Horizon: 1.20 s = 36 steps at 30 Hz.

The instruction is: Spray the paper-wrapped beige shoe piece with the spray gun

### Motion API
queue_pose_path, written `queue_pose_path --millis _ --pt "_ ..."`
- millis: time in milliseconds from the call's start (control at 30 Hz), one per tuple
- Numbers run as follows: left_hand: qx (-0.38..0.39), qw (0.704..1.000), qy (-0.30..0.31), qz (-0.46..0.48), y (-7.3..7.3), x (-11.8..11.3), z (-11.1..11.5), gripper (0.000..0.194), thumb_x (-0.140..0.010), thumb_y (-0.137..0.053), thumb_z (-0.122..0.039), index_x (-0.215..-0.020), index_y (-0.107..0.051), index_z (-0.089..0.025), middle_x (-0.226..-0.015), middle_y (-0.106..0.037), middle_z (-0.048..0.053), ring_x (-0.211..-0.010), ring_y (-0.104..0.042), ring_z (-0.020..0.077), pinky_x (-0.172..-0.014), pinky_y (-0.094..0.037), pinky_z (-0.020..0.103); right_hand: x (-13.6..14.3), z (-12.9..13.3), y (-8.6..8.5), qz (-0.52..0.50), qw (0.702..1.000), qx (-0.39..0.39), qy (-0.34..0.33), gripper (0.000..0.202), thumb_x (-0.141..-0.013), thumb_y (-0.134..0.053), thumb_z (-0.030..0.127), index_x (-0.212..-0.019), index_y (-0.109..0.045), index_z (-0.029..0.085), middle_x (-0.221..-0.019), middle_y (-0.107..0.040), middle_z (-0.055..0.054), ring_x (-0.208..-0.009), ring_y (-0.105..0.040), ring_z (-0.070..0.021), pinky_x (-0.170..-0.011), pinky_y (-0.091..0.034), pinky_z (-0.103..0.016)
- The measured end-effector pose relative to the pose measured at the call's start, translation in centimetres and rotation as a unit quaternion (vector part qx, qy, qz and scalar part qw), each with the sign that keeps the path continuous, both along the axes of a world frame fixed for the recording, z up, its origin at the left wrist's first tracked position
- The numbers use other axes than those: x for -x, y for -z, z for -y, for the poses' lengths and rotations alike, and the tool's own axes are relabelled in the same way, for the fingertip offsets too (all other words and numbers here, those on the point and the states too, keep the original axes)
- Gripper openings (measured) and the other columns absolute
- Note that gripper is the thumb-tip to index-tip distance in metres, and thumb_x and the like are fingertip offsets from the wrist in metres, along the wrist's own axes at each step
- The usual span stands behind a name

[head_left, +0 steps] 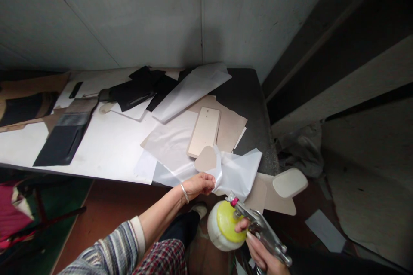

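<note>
The left hand (200, 183) pinches a thin, glossy, crumpled white sheet (237, 172) at the near edge of the surface (109, 146), fingers closed on its fold. The right hand (263, 251) grips a shiny metal spray gun (261, 225), fingers wrapped round its handle; its round white cup (222, 225) has a yellow lid, contents hidden. Beside the sheet lie flat beige card pieces: a rounded rectangular panel (204, 132) and a curved cutout (206, 160). Matte black fabric pieces (138, 88) lie farther back.
</note>
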<state>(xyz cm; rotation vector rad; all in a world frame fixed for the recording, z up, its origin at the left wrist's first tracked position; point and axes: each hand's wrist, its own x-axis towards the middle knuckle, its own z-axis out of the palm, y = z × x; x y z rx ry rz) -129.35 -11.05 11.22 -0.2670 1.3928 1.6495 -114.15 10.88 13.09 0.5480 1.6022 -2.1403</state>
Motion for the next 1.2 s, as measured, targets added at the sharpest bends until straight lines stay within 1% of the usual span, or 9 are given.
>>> queue_pose_path --millis 67,167,233,367,533,700,800,933,1200 --pt "-0.006 1.0 -0.001 0.002 -0.2 -0.1 -0.1 0.011 -0.053 -0.058 -0.024 -0.055 -0.049 -0.017 -0.044 -0.045 -0.007 -0.041 -0.039 0.0044 -0.046 -0.02 0.021 0.2 -0.2 -0.6 0.003 0.998 0.056 -0.017 0.028 -0.085 -0.058 0.043 -0.099 -0.063 0.019 -0.054 -0.039 0.006 -0.043 -0.016 -0.0039 -0.041 -0.017 -0.021" --pt "-0.01 1.0 -0.01 0.001 -0.1 -0.2 -0.2 0.011 -0.054 -0.059 -0.023 -0.055 -0.05 -0.016 -0.045 -0.046 -0.007 -0.042 -0.037 0.0039 -0.047 -0.021 0.021 0.4 -0.7 -1.3 0.007 0.991 0.129 -0.03 0.03 -0.084 -0.057 0.047 -0.091 -0.062 0.018 -0.05 -0.034 0.007 -0.041 -0.014 -0.0034 -0.042 -0.017 -0.023" --pt "-0.014 1.0 -0.018 -0.001 0.1 -0.4 -0.2 0.012 -0.055 -0.059 -0.023 -0.054 -0.049 -0.016 -0.044 -0.045 -0.007 -0.042 -0.035 0.0036 -0.048 -0.022 0.02 0.3 -0.9 -1.5 0.017 0.985 0.17 -0.029 0.032 -0.082 -0.057 0.049 -0.09 -0.062 0.019 -0.054 -0.041 0.005 -0.041 -0.016 -0.0027 -0.043 -0.019 -0.024" --pt "-0.032 0.999 -0.03 0.011 0.2 -0.8 -0.2 0.013 -0.056 -0.062 -0.023 -0.056 -0.051 -0.016 -0.046 -0.045 -0.007 -0.045 -0.038 0.004 -0.051 -0.028 0.02 -0.1 -1.2 -1.5 0.026 0.975 0.218 -0.024 0.031 -0.079 -0.058 0.05 -0.091 -0.06 0.021 -0.078 -0.058 -0.003 -0.04 -0.017 -0.0008 -0.043 -0.019 -0.024" --pt "-0.059 0.997 -0.024 0.038 -0.9 -0.9 -0.4 0.02 -0.054 -0.071 -0.027 -0.058 -0.056 -0.014 -0.05 -0.052 -0.005 -0.047 -0.044 0.005 -0.056 -0.036 0.022 0.2 -0.7 -0.8 0.01 0.989 0.139 -0.056 0.029 -0.085 -0.054 0.046 -0.094 -0.06 0.019 -0.072 -0.056 -0.002 -0.041 -0.017 -0.0016 -0.043 -0.017 -0.024" --pt "-0.092 0.993 -0.008 0.068 -1.6 -0.4 -0.3 0.031 -0.049 -0.08 -0.033 -0.06 -0.061 -0.012 -0.055 -0.058 -0.001 -0.052 -0.051 0.0066 -0.059 -0.039 0.023 0.5 -0.2 1.7 0.009 0.995 0.07 -0.075 0.028 -0.086 -0.055 0.042 -0.099 -0.06 0.019 -0.054 -0.036 0.006 -0.044 -0.017 -0.0042 -0.044 -0.018 -0.024" --pt "-0.098 0.991 -0.011 0.088 -1.0 -0.1 0.0 0.037 -0.045 -0.084 -0.037 -0.059 -0.062 -0.012 -0.056 -0.06 -0.002 -0.052 -0.051 0.0064 -0.06 -0.04 0.023 0.9 -0.1 2.7 0.013 0.995 0.057 -0.08 0.029 -0.086 -0.055 0.043 -0.101 -0.06 0.018 -0.054 -0.032 0.007 -0.045 -0.018 -0.0051 -0.045 -0.02 -0.025" --pt "-0.107 0.987 -0.007 0.118 0.2 0.4 0.4 0.04 -0.045 -0.086 -0.039 -0.063 -0.065 -0.011 -0.058 -0.062 -0.002 -0.054 -0.055 0.0068 -0.063 -0.043 0.024 2.0 -0.1 3.0 0.024 0.994 0.06 -0.084 0.029 -0.085 -0.056 0.044 -0.099 -0.061 0.019 -0.053 -0.03 0.007 -0.044 -0.017 -0.0052 -0.044 -0.019 -0.025" --pt "-0.08 0.986 0.005 0.148 1.3 1.2 0.4 0.041 -0.042 -0.088 -0.035 -0.068 -0.068 -0.011 -0.057 -0.062 -0.002 -0.052 -0.055 0.0066 -0.059 -0.043 0.023 3.5 0.3 3.1 0.065 0.995 0.046 -0.068 0.037 -0.076 -0.066 0.048 -0.097 -0.063 0.018 -0.053 -0.042 0.004 -0.043 -0.015 -0.0046 -0.04 -0.02 -0.023"
